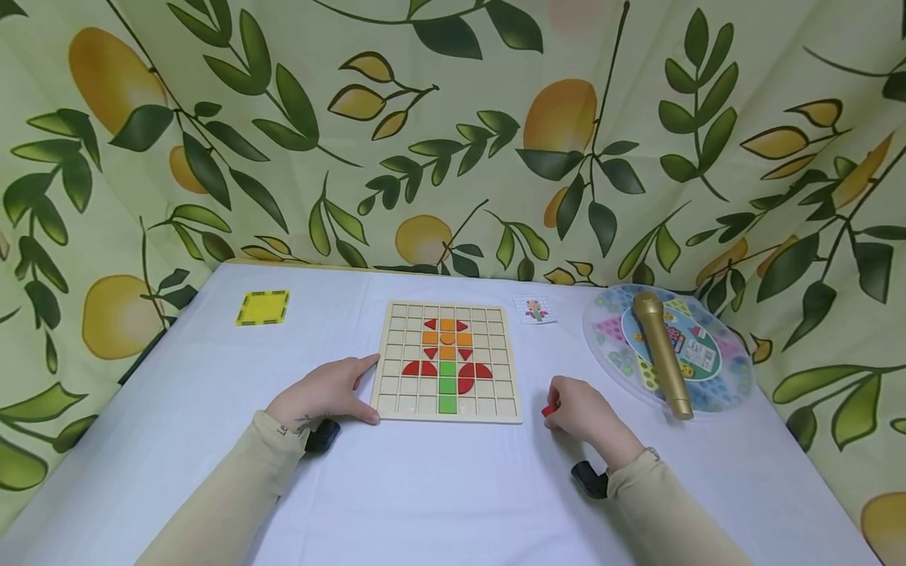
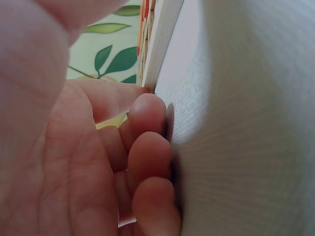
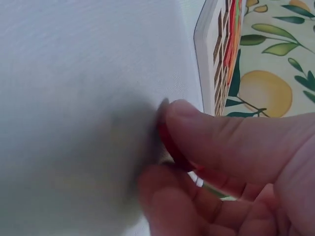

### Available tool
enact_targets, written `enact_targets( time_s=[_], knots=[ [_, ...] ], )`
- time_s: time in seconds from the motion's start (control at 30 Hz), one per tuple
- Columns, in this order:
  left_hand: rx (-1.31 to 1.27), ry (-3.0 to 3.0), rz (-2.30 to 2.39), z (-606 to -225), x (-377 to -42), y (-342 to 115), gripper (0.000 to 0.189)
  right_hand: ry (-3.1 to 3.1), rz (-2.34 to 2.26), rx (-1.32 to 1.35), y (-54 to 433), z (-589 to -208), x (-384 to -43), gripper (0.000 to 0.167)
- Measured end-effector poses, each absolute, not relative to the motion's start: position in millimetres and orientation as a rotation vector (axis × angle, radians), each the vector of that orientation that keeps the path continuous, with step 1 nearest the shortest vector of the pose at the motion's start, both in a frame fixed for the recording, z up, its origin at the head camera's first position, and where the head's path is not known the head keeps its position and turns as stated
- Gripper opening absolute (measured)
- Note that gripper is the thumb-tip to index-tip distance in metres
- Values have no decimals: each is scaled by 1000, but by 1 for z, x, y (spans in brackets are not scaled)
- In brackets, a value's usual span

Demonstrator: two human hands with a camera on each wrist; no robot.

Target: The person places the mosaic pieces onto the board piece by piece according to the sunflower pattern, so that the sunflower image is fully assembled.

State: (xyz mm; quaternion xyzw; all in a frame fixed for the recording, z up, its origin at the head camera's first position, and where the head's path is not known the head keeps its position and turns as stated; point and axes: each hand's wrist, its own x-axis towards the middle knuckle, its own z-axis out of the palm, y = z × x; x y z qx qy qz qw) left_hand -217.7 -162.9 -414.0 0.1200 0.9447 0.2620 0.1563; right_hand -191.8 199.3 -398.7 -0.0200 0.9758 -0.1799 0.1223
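A square wooden grid board (image 1: 396, 397) lies on the white table. On it, orange squares, red triangles, green squares (image 1: 447, 385) and red rounded pieces (image 1: 465, 385) form a flower-like pattern. My left hand (image 1: 322, 391) rests at the board's left edge, thumb and index finger spread along it; in the left wrist view the other fingertips (image 2: 150, 156) are bent against the cloth. To the right of the board, my right hand (image 1: 583, 413) pinches a small red piece (image 3: 172, 147) between thumb and fingers, low over the table. The fingers hide part of that piece.
A small card (image 1: 535, 310) with a flower picture lies beyond the board's right corner. At the right, a gold microphone (image 1: 661, 354) lies across a round, clear patterned item (image 1: 609, 346). A yellow square (image 1: 263, 308) with dark edge marks lies at back left. A fruit-print curtain (image 1: 453, 157) hangs behind.
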Motion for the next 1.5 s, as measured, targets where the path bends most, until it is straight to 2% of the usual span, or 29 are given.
enact_targets(
  time_s=[0.17,0.37,0.67,0.83,1.07,1.33,1.4,1.5],
  knots=[
    [345,2706,724,-415,-218,-163,108,2856,-665,-74,190,-392,-200,17],
    [347,2712,716,-417,-219,-164,109,2806,-838,-261,154,-378,-212,8],
    [374,2723,703,-415,-218,-163,107,2741,-936,-575,93,-375,-224,10],
    [374,2714,693,-413,-218,-162,107,2707,-976,-577,76,-378,-231,6],
    [393,2712,683,-412,-219,-163,107,2653,-1026,-524,66,-382,-238,8],
    [382,2716,701,-414,-219,-164,107,2629,-1041,-437,60,-383,-241,1],
    [379,2716,698,-414,-219,-164,107,2632,-1047,-436,60,-383,-241,3],
    [375,2716,704,-414,-219,-165,107,2620,-1072,-436,60,-385,-242,17]
  ],
)
